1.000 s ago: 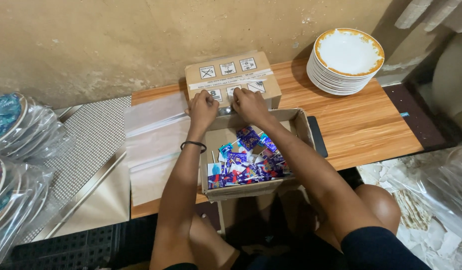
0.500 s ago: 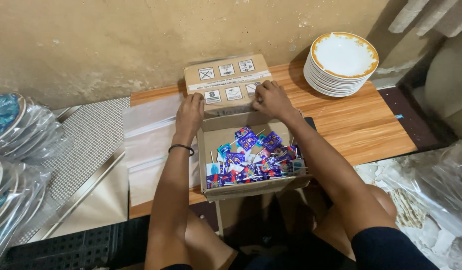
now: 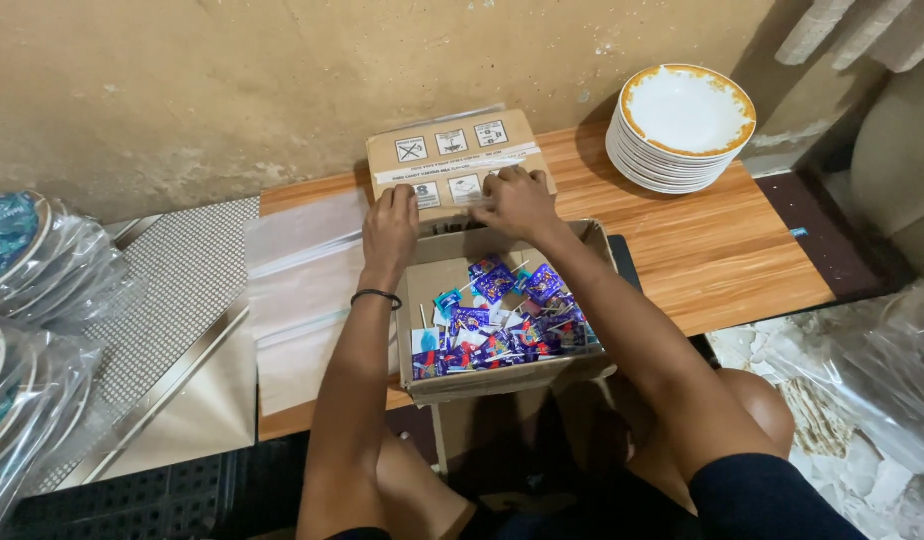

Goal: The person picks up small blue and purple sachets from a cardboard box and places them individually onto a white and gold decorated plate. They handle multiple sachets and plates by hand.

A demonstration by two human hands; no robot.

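Observation:
An open cardboard box [image 3: 422,310] rests at the near edge of a low wooden table [image 3: 742,260]. Inside lie several small blue and purple wrapped sweets on sticks [image 3: 502,320]. The box's far flap [image 3: 452,160], printed with handling symbols and crossed by clear tape, is folded back onto the table. My left hand [image 3: 390,222] presses on the flap's left end, a black band on its wrist. My right hand [image 3: 515,200] lies on the flap's near right part, fingers curled over the fold. Neither hand holds anything loose.
A stack of white plates with orange rims [image 3: 682,125] stands at the table's back right. Clear plastic sheets [image 3: 302,290] lie left of the box. Plastic-wrapped plates [image 3: 32,300] sit at far left beside a metal surface [image 3: 162,290]. A wall [image 3: 282,80] closes the back.
Both hands have stayed on the back flap, shifting slightly along it. The view has moved a little.

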